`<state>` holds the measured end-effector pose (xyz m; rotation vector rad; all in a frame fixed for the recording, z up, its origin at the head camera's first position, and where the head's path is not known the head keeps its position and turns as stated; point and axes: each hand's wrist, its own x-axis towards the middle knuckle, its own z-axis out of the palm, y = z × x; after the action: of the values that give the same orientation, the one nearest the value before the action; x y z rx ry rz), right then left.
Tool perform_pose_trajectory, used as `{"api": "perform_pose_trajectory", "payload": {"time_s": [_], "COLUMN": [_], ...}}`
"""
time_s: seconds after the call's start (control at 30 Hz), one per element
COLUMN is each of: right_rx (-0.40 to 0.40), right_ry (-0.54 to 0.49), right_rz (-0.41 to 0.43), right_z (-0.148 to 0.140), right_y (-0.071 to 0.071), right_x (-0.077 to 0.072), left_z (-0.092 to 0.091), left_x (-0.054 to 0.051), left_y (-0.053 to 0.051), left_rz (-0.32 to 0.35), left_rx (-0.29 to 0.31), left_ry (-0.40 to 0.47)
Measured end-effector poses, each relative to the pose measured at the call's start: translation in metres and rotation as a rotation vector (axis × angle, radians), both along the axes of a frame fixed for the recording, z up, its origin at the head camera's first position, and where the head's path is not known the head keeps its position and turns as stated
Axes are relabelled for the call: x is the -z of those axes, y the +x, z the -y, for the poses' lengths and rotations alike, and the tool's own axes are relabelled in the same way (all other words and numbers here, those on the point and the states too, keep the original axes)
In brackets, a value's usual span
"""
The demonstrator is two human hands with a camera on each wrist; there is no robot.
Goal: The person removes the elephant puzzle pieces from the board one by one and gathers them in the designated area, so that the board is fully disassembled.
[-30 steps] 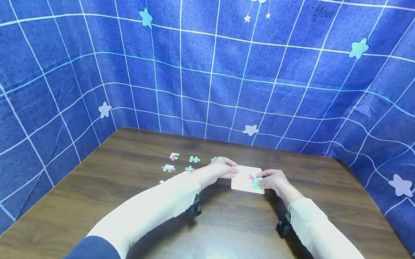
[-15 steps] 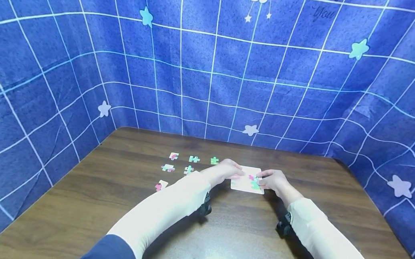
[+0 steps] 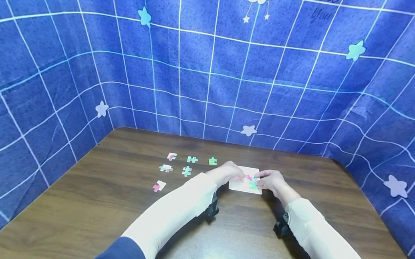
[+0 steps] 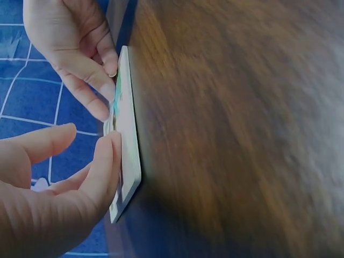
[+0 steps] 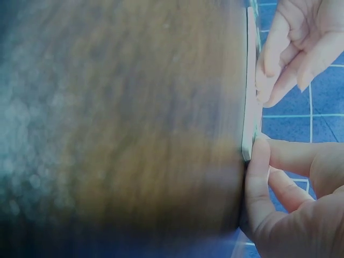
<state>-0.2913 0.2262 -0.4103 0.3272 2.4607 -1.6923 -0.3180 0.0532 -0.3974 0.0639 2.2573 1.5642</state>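
Note:
A flat white square board [image 3: 241, 187] lies on the table between my two hands, with a pink puzzle piece [image 3: 249, 177] and a green puzzle piece [image 3: 253, 185] on it. My left hand [image 3: 229, 172] reaches over the board's left side; in the left wrist view its fingertips [image 4: 110, 142] touch the board's face while the thumb stays apart. At the board's right part, my right hand [image 3: 272, 180] has thumb and finger at either side of the green piece and appears to pinch it. The fingers partly hide the pieces.
Several loose puzzle pieces lie to the left, among them a green one [image 3: 213, 161], a multicoloured one [image 3: 187, 171] and a pink and white one [image 3: 159, 186]. A blue gridded curtain [image 3: 212, 65] surrounds the brown wooden table [image 3: 244, 228].
My left hand has moved right, farther over the board, uncovering loose pieces on the left. The right hand stays in place at the board's right part.

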Motion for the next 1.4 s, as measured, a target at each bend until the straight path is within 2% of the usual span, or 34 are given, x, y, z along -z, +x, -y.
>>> {"api": "perform_pose_trajectory", "payload": {"time_s": [0.1, 0.3, 0.57, 0.8, 0.9, 1.03, 1.17, 1.3, 1.4], "right_rx": [-0.005, -0.016, -0.032, -0.001, -0.007, -0.018, -0.017, -0.013, -0.007], "right_ry": [-0.002, 0.004, -0.008, 0.006, 0.008, 0.010, 0.007, 0.005, 0.010], "right_rz": [0.006, -0.001, -0.001, 0.017, 0.013, 0.009, 0.011, 0.017, 0.030], "right_z": [0.001, 0.000, 0.002, 0.007, 0.006, 0.005, 0.003, 0.001, 0.000], "right_y": [-0.001, -0.002, -0.002, -0.002, -0.002, -0.001, -0.001, -0.001, 0.000], "right_x": [-0.001, -0.005, -0.003, -0.003, -0.004, -0.004, -0.003, -0.002, -0.003], "left_z": [-0.004, -0.011, -0.019, -0.020, -0.019, -0.018, -0.016, -0.015, -0.014], "left_x": [0.001, -0.001, 0.000, 0.005, 0.005, 0.004, 0.004, 0.002, -0.001], "left_y": [-0.004, -0.008, -0.009, -0.010, -0.011, -0.015, -0.021, -0.023, -0.020], "left_rz": [-0.006, 0.019, -0.049, -0.015, -0.035, -0.048, -0.020, 0.009, 0.019], "left_rx": [-0.051, -0.101, -0.156, -0.196, -0.190, -0.197, -0.206, -0.197, -0.188], "left_ry": [-0.079, -0.065, -0.205, -0.146, -0.145, -0.143, -0.118, -0.060, -0.004]}}
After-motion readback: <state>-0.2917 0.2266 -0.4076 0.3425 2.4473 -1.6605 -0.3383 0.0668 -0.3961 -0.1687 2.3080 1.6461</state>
